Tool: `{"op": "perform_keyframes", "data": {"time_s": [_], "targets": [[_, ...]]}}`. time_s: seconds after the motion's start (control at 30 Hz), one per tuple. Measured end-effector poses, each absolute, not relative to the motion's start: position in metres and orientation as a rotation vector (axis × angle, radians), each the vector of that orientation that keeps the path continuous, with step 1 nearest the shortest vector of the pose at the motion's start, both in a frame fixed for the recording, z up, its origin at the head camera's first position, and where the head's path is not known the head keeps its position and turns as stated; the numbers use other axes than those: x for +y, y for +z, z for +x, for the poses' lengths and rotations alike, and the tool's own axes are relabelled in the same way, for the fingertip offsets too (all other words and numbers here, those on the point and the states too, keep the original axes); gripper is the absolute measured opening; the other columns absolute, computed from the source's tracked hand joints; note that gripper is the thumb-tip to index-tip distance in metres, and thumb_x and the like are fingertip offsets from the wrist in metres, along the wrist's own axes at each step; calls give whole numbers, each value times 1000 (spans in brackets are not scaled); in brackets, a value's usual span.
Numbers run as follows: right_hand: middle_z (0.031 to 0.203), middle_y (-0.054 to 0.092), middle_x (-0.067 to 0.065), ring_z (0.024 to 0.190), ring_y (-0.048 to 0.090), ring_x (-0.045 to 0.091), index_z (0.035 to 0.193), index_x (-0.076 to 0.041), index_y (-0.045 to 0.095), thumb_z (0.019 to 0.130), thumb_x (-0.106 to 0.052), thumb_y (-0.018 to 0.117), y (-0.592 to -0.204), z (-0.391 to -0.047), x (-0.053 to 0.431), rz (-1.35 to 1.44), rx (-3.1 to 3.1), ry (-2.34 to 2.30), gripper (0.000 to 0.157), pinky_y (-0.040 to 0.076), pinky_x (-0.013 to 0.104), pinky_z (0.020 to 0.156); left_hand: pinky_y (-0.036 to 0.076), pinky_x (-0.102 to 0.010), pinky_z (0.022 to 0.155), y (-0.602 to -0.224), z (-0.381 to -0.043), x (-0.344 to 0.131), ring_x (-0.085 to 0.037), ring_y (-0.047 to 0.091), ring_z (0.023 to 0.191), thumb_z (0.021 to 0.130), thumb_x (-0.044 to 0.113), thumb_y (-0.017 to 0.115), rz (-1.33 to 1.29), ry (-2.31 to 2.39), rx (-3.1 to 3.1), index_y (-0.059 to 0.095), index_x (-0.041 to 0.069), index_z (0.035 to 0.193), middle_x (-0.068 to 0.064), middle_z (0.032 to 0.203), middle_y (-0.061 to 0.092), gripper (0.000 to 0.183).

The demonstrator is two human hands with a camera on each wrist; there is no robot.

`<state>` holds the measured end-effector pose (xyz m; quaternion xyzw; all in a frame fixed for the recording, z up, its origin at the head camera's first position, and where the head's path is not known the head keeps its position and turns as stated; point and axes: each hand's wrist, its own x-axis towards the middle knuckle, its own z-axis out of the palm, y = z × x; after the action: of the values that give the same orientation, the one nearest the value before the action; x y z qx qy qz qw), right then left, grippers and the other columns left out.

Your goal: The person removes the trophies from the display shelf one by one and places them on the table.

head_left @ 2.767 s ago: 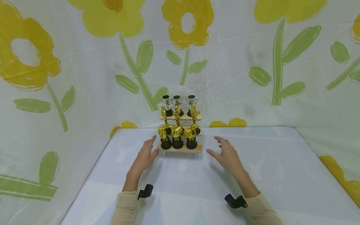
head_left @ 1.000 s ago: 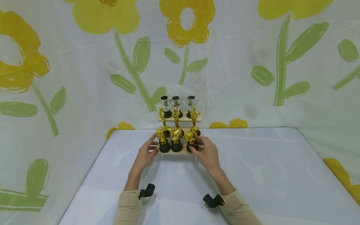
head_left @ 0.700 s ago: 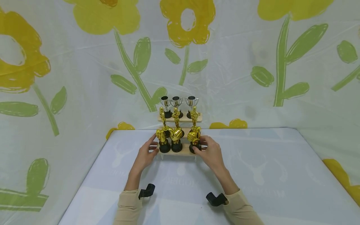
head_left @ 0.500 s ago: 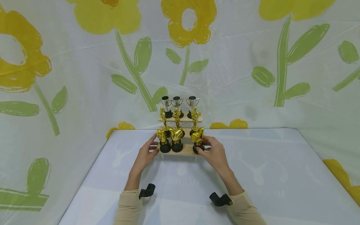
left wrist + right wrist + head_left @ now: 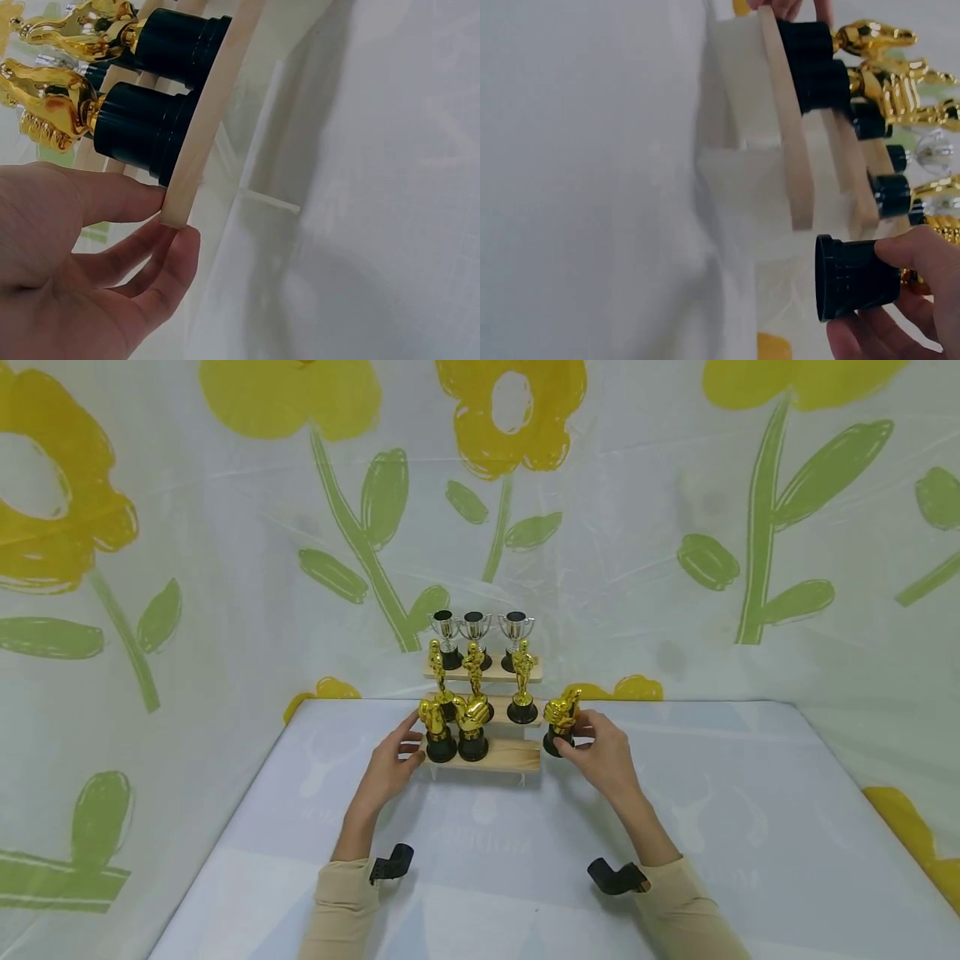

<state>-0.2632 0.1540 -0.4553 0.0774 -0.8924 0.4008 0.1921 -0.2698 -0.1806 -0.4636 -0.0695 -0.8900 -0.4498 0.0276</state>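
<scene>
My right hand [image 5: 606,758] grips a gold thumbs-up trophy [image 5: 561,713] by its black base, just off the right end of a three-tier wooden display stand [image 5: 513,757]. In the right wrist view, the base [image 5: 855,279] hangs in the air with its underside facing the table. My left hand [image 5: 386,770] pinches the left end of the bottom shelf [image 5: 196,142], thumb above and fingers below. On that shelf stand two gold hand-shaped trophies, one at the left [image 5: 439,735] and one near the middle [image 5: 472,731]; its right part is bare wood.
Three gold figure trophies [image 5: 522,681] stand on the middle shelf, and three silver cups [image 5: 516,631] on the top one. The stand sits near the back of a table with a pale cloth [image 5: 480,877]. Behind it hangs a flower-printed curtain [image 5: 600,568].
My right hand came in from the right, took hold of the rightmost thumbs-up trophy and carried it rightward off the bottom shelf. My left hand moved onto the shelf end and stays there.
</scene>
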Motion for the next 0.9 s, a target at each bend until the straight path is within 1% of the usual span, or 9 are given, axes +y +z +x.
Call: {"op": "perform_keyframes", "data": {"time_s": [0.07, 0.27, 0.33, 0.43, 0.7, 0.9], "targets": [[104, 69, 20, 96, 70, 33, 114, 2, 62, 79, -18, 81, -455, -270, 159, 191, -2521, 1109, 44, 62, 38, 72, 53, -50, 98, -463, -270, -180, -37, 61, 117, 93, 3, 60, -205, -1400, -2744, 31, 22, 155, -21, 131, 58, 71], [114, 68, 24, 99, 69, 38, 122, 3, 60, 81, -18, 79, -459, -288, 169, 157, -2572, 1089, 49, 59, 47, 81, 52, -51, 98, -463, -270, -180, -37, 61, 118, 93, 4, 60, -204, -1395, -2750, 31, 21, 155, -22, 131, 58, 70], [116, 68, 25, 100, 69, 39, 123, 2, 59, 82, -18, 79, -461, -293, 169, 150, -2597, 1115, 50, 58, 49, 84, 53, -51, 98, -464, -270, -180, -37, 61, 117, 93, 4, 60, -199, -1392, -2749, 31, 22, 155, -21, 131, 58, 70], [120, 66, 26, 104, 68, 40, 125, 3, 58, 83, -18, 78, -464, -301, 169, 135, -2646, 1145, 51, 57, 49, 88, 53, -50, 98, -464, -270, -180, -37, 61, 118, 93, 3, 60, -199, -1386, -2747, 31, 23, 155, -21, 130, 59, 70], [127, 62, 27, 112, 63, 43, 130, 4, 54, 86, -17, 75, -474, -317, 168, 47, -2753, 1208, 53, 56, 49, 91, 53, -50, 98, -463, -268, -180, -36, 61, 118, 93, 3, 60, -184, -1376, -2752, 31, 22, 155, -20, 130, 59, 70], [128, 61, 26, 113, 64, 41, 132, 3, 53, 86, -16, 75, -479, -320, 168, 3, -2763, 1218, 54, 56, 48, 92, 53, -50, 98, -463, -267, -179, -35, 61, 118, 94, 3, 60, -173, -1379, -2756, 30, 24, 155, -19, 131, 59, 71]]}}
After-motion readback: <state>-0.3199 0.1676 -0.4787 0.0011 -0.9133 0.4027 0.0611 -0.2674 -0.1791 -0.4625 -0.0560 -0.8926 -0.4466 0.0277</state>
